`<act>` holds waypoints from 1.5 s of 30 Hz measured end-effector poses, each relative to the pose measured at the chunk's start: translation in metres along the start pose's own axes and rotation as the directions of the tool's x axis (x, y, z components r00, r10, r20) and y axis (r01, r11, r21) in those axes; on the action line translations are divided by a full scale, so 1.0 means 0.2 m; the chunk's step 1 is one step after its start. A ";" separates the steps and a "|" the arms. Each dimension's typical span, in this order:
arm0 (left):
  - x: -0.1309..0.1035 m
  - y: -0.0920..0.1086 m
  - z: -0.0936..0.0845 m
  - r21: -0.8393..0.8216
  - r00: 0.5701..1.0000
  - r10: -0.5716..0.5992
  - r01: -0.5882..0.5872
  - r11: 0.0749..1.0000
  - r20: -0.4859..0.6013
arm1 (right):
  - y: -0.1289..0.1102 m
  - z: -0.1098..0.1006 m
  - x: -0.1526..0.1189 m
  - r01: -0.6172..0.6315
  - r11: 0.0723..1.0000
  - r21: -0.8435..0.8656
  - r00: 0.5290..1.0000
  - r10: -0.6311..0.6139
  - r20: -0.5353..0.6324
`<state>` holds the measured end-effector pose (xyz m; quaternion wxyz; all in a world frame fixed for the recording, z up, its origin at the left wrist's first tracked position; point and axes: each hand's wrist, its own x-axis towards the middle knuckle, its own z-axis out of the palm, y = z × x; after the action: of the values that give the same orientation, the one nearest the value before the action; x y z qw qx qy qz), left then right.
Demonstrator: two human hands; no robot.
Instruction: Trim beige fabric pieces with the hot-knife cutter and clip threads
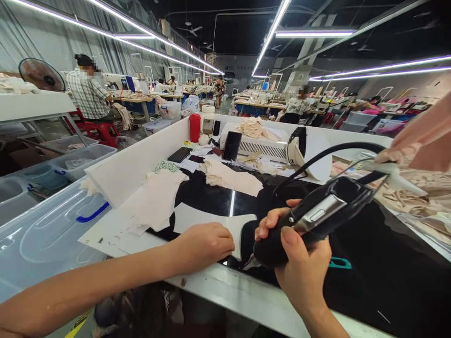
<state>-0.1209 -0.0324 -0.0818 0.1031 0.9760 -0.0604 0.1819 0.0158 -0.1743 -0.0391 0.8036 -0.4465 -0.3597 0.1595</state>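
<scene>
My right hand (303, 267) is wrapped round a black handheld tool (320, 211) with a silver panel and a cable at its far end. The tool is tilted, its near end low over the black glossy tabletop (380, 263). My left hand (206, 246) rests with curled fingers on a white curved piece (234, 227), close to the front edge; whether the fingers grip anything is hidden. Beyond it lies a stack of cream fabric pieces (232, 177), and to the left is another cream pile (157, 197).
A red bottle (194, 127), a propped phone (231, 145) and a white vented unit (259, 148) stand at the back. Fabric scraps (419, 192) lie at the right. A teal object (340, 263) sits by my right hand. People sit at machines beyond.
</scene>
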 end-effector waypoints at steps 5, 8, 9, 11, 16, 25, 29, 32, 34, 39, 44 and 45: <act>0.01 0.04 0.03 0.114 0.989 0.131 -0.139 0.984 0.073 | 0.01 0.01 0.01 0.023 1.000 -0.001 1.000 -0.023 -0.019; 0.04 0.05 0.05 0.216 0.977 0.191 -0.207 0.954 0.092 | 0.01 0.01 0.01 0.025 1.000 -0.012 0.999 -0.025 -0.041; 0.05 0.05 0.05 0.251 0.975 0.200 -0.219 0.943 0.100 | 0.02 0.01 0.02 0.024 1.000 -0.015 0.999 -0.025 -0.045; 0.06 0.06 0.06 0.306 0.969 0.217 -0.244 0.920 0.119 | 0.02 0.01 0.02 0.025 1.000 -0.015 0.998 -0.026 -0.049; 0.09 0.07 0.09 0.327 0.974 0.193 -0.221 0.919 0.117 | 0.03 0.01 0.02 0.033 0.999 -0.001 0.998 -0.033 -0.047; 0.09 0.05 0.04 -0.239 0.975 -0.208 0.222 0.945 0.084 | 0.04 0.05 0.05 0.079 0.996 0.033 0.992 -0.075 -0.099; 0.09 0.06 0.03 -0.329 0.966 -0.245 0.257 0.909 0.078 | 0.04 0.05 0.06 0.091 0.996 0.010 0.988 -0.089 -0.129; 0.09 0.06 0.04 -0.348 0.961 -0.265 0.276 0.896 0.079 | 0.05 0.04 0.06 0.085 0.996 -0.015 0.987 -0.086 -0.134; 0.09 0.05 0.05 -0.348 0.960 -0.270 0.280 0.895 0.080 | 0.05 0.04 0.06 0.081 0.996 -0.023 0.989 -0.083 -0.126; 0.09 0.05 0.06 -0.342 0.965 -0.257 0.262 0.902 0.061 | 0.06 0.04 0.05 0.075 0.996 -0.038 0.991 -0.078 -0.109; 0.08 0.05 0.06 -0.298 0.967 -0.242 0.255 0.920 0.079 | 0.09 0.02 0.04 0.055 0.997 -0.047 0.990 -0.060 -0.127; 0.08 0.05 0.06 -0.289 0.969 -0.234 0.248 0.925 0.080 | 0.09 0.02 0.04 0.049 0.998 -0.048 0.990 -0.054 -0.130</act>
<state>-0.1032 -0.0455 -0.0859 0.2688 0.9531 0.0311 0.1353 0.0201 -0.1571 -0.0496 0.8192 -0.4645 -0.3210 0.1009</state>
